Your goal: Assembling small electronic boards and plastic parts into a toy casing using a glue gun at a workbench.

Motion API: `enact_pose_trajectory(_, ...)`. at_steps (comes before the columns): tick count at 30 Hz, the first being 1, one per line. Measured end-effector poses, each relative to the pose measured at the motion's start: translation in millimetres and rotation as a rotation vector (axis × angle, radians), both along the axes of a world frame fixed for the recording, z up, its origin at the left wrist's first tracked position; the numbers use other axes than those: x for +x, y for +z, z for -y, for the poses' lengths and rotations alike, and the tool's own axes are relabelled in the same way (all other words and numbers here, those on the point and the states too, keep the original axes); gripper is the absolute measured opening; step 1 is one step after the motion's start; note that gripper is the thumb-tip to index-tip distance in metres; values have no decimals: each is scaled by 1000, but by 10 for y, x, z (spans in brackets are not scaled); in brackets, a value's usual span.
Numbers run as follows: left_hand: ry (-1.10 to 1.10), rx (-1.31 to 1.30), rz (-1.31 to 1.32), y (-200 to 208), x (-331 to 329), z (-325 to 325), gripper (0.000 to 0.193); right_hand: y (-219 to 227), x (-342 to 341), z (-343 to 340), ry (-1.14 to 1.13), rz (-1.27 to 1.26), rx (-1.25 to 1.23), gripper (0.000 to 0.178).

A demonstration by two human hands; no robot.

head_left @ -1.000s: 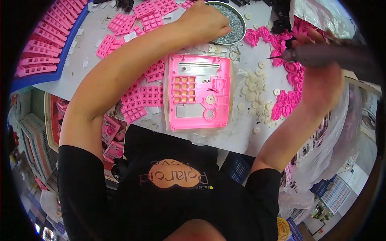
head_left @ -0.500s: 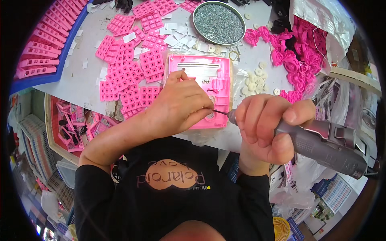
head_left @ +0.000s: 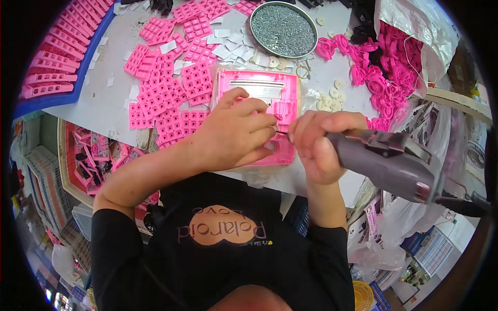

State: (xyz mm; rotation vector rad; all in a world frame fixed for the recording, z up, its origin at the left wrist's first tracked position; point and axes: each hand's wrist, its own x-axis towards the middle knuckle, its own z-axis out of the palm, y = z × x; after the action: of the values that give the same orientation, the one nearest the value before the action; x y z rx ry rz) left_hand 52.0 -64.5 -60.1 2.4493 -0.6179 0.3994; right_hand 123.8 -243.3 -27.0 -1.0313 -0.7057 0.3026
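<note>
A pink plastic casing (head_left: pixel 289 150) lies on the table in front of me, with its moulded inside facing up. My left hand (head_left: pixel 236 132) rests over its left and middle part, fingers apart, hiding what is beneath. My right hand (head_left: pixel 324 137) is wrapped round the front of a grey electric screwdriver (head_left: pixel 386 160), which is held nearly level and points left. Its thin bit reaches the casing beside my left fingertips. Whether a screw sits at the tip, I cannot make out.
Pink keypad-like pieces (head_left: pixel 161 93) and white paper bits lie left of the casing. Behind it stands a round tray (head_left: pixel 284 28) of small screws. White discs (head_left: pixel 332 98) and a bag of pink parts (head_left: pixel 397 62) are at right. A blue crate (head_left: pixel 85 78) stands far left.
The screwdriver and my right hand have moved left and slightly away from me. My left fingers, closed near the bit before, have spread over the casing.
</note>
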Motion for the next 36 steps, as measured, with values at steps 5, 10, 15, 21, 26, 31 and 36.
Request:
enact_pose_trajectory(5, -36, 143, 92, -98, -59, 80, 12, -196, -15, 8, -21, 237, -208, 24)
enact_pose_trajectory(10, -87, 271, 122, -52, -115, 95, 14, -233, 152, 12, 140, 289, -231, 28)
enact_pose_trajectory(15, -238, -33, -168, 67, 19, -269, 15, -18, 382, 40, 190, -15, -64, 34)
enact_pose_trajectory(21, 891, 411, 186, 132, 496, -1937, 35, 420, 567, 220, 87, 71, 38, 39)
enact_pose_trajectory(26, 806, 99, -291, -41, 383, -2276, 34, 361, 588, 232, 4, 6, -36, 42)
enact_pose_trajectory(31, 777, -272, -35, 189, 237, -1786, 28, 573, 388, 8, -981, 569, -348, 55)
enact_pose_trajectory(36, 506, -363, 77, 481, -134, -774, 42, 514, -112, 31, -180, 435, -586, 39)
